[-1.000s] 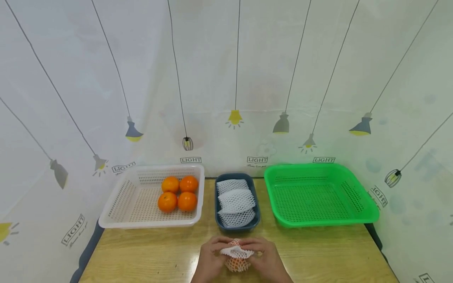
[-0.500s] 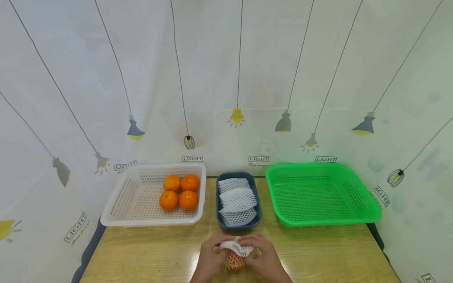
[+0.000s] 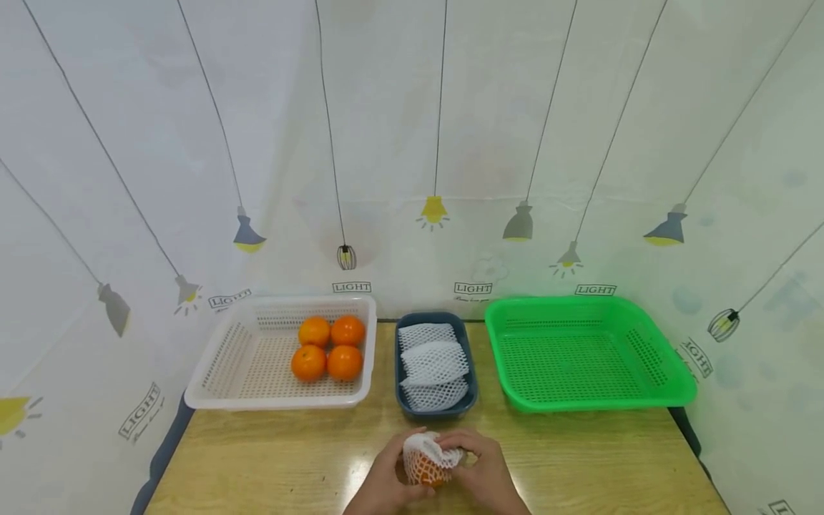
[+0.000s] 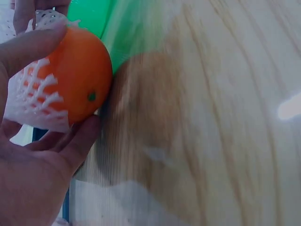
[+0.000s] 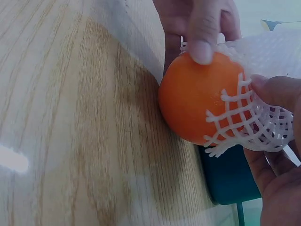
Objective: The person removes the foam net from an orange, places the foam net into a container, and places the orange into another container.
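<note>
Near the table's front edge, an orange (image 3: pixel 427 472) sits partly inside a white foam fruit net (image 3: pixel 415 445). My left hand (image 3: pixel 385 478) grips the orange, thumb on one side and fingers on the other. My right hand (image 3: pixel 484 468) pinches the net's loose edge between thumb and fingers. In the left wrist view, the bare end of the orange (image 4: pixel 87 70) shows its green stem spot. Seen from the right wrist, the net (image 5: pixel 270 127) covers only one side of the orange (image 5: pixel 197 99), and its cut strands spread over the peel.
A white basket (image 3: pixel 270 403) with several oranges (image 3: pixel 328 348) stands at the back left. Beside it, a dark blue tray (image 3: pixel 438 413) holds several foam nets (image 3: pixel 434 363). A green basket (image 3: pixel 586 404) is at the back right. A printed curtain (image 3: pixel 412 129) hangs behind.
My left hand has shifted its hold, with the thumb now lower along the orange's near side. The net's loose edge has moved and now leans to the right, in my right fingers.
</note>
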The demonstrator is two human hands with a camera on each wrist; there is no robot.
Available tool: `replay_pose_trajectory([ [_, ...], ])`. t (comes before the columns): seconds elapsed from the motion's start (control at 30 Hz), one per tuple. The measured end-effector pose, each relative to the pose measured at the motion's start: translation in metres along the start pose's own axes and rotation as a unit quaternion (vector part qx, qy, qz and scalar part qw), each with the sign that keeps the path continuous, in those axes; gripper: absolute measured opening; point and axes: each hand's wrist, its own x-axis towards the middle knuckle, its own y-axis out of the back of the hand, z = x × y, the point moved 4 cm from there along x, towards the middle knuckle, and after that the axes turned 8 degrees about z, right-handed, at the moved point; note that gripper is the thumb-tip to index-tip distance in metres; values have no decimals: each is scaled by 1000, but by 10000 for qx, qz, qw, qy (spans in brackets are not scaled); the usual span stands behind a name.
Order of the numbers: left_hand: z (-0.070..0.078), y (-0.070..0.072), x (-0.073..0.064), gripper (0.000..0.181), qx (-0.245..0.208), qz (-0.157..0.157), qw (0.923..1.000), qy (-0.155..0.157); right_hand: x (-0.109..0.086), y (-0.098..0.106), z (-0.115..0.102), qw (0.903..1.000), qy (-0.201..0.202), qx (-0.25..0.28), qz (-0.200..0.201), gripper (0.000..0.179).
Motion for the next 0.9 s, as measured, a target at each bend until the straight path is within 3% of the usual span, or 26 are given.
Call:
replay_pose_trajectory([
  [0.13, -1, -1, 4, 85, -3, 160, 9996, 218, 1, 0, -1, 9999, -149, 77, -23, 32],
  [0.37, 1, -2, 7, 83, -73, 75, 9992, 384, 5, 6, -6, 9952, -941, -151, 211, 23],
  [0.53, 1, -1, 6, 85, 247, 155, 9980, 564, 16, 12, -8, 9915, -1142, -506, 373, 16],
  [0.7, 4, -1, 5, 84, 396, 164, 9980, 469, 34, 21, -13, 9928, -950, -649, 333, 16],
  [0.9, 4, -1, 5, 80, 328, 103, 9990, 293, 70, 31, -22, 9952, -87, -876, 421, 21],
])
